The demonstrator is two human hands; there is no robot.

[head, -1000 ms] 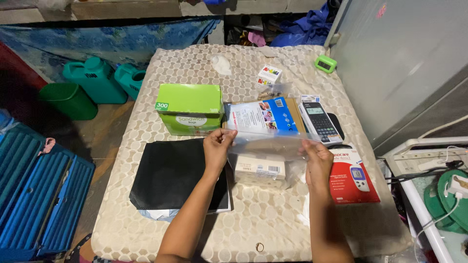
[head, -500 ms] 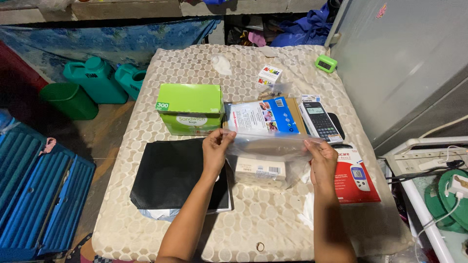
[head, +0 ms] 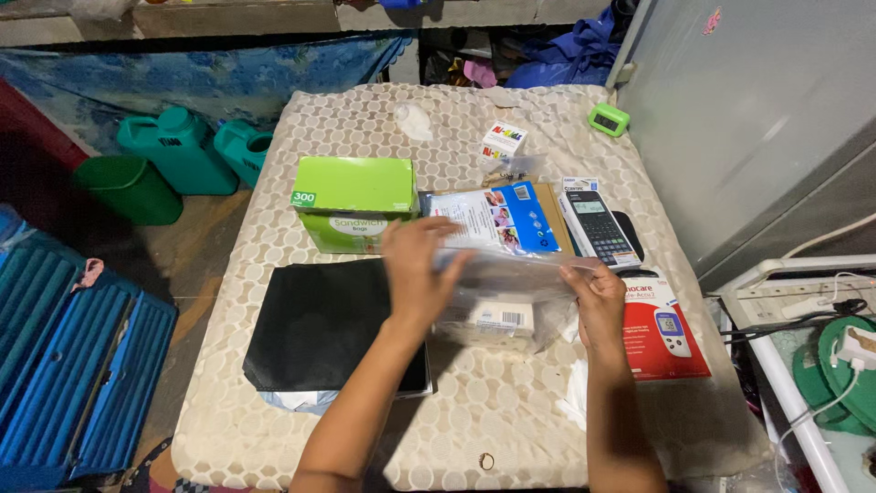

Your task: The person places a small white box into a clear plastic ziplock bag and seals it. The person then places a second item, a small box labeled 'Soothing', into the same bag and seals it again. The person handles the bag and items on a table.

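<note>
Holding a clear plastic bag (head: pixel 511 274) by its upper edge, both hands work just above a small cream carton (head: pixel 488 321) that sits inside the bag's lower part, low between the two wrists. The right hand (head: pixel 598 301) has its fingers closed in a pinch on the bag's right corner, thumb on the near side. The left hand (head: pixel 418 267) lies flatter, fingers extended and blurred across the bag's left portion; it touches the film, but whether it pinches or only presses is not clear.

The step in hand looks like closing or smoothing the bag's mouth over the carton. A fair judgement is that the next move calls for the right pinch to keep the corner taut while the left fingertips run along the opening, keeping the film flat so the carton does not slide out.

Beyond the left fingertips stands a green box of sandwich bags (head: pixel 356 203), and to the outer side of the left wrist lies a black sheet (head: pixel 319 319) over papers. Past the fingers of both hands is a blue and white leaflet (head: pixel 493 217), with a boxed calculator (head: pixel 598 224) beyond the right knuckles. Just outside the right hand lies a red device box (head: pixel 662 330). All rest on a patterned beige tablecloth (head: pixel 493 411).
</note>
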